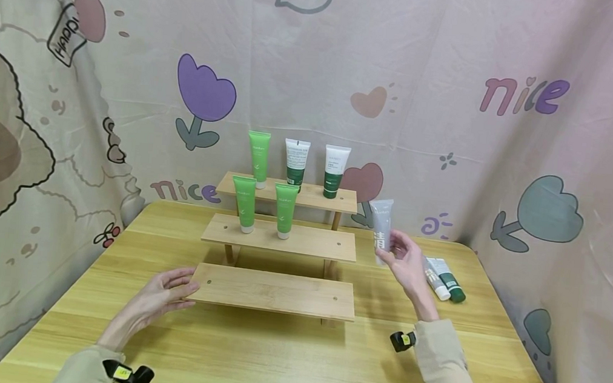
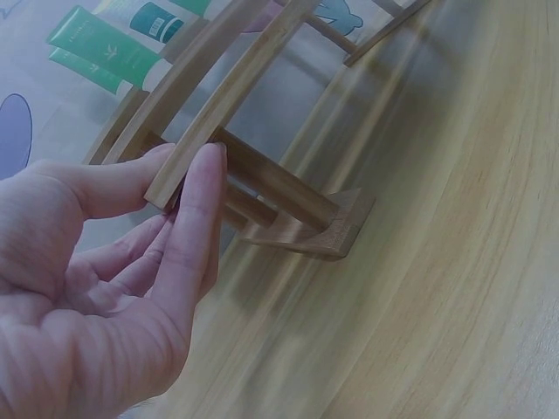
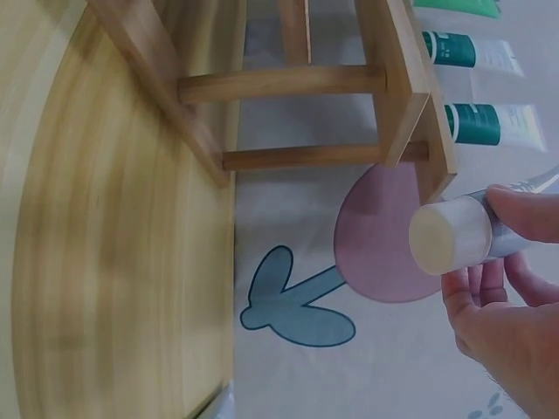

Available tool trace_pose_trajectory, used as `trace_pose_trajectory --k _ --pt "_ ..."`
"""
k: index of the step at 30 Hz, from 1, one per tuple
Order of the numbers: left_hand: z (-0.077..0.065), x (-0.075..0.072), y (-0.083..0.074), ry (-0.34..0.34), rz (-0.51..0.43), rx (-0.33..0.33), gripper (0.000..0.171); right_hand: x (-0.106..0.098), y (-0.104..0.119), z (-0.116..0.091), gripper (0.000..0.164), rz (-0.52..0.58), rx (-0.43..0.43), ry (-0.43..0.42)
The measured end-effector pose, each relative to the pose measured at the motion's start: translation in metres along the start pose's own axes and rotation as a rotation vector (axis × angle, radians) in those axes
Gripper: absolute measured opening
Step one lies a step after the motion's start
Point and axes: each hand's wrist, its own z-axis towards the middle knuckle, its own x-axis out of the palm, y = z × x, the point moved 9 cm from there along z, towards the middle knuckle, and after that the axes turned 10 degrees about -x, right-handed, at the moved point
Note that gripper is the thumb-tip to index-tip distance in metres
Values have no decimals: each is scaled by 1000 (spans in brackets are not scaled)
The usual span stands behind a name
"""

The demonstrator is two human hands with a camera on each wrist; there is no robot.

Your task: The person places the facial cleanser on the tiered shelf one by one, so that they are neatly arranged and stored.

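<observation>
My left hand pinches the left end of the lowest shelf of a three-step wooden display rack, thumb above and fingers below, as the left wrist view shows. In my right hand is a grey squeeze tube, held upright with its white cap downward, to the right of the rack's middle shelf. Two green tubes stand caps down on that middle shelf. The top shelf bears another green tube and two white-and-dark-green tubes.
On the table behind my right wrist lie a grey tube and a white-and-green tube, side by side. A printed cloth hangs behind the table and along its sides.
</observation>
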Motion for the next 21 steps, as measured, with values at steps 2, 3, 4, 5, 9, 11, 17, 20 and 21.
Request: trace_pose_trajectory --k 2,3,4,5,9,11,17,20,21 --pt "0 0 0 -1 0 0 77 3 3 1 56 27 -16 1" --pt "0 0 0 -1 0 -1 77 4 4 2 56 35 -23 3" --pt "0 0 0 -2 1 -2 77 5 5 3 56 43 -29 3" --pt "0 0 0 -3 0 -3 77 6 6 3 56 47 -33 6" --pt "0 0 0 -6 -1 -7 77 10 10 6 55 48 -45 13" --pt "1 -1 0 -8 -1 -8 76 12 12 7 55 47 -48 14" --pt "1 -1 1 -17 5 -9 76 17 18 11 54 43 -61 18" --pt "1 -1 1 -19 7 -9 76 21 20 13 52 55 -71 22" --pt "1 -1 1 -19 7 -9 76 22 21 14 52 57 -75 26"
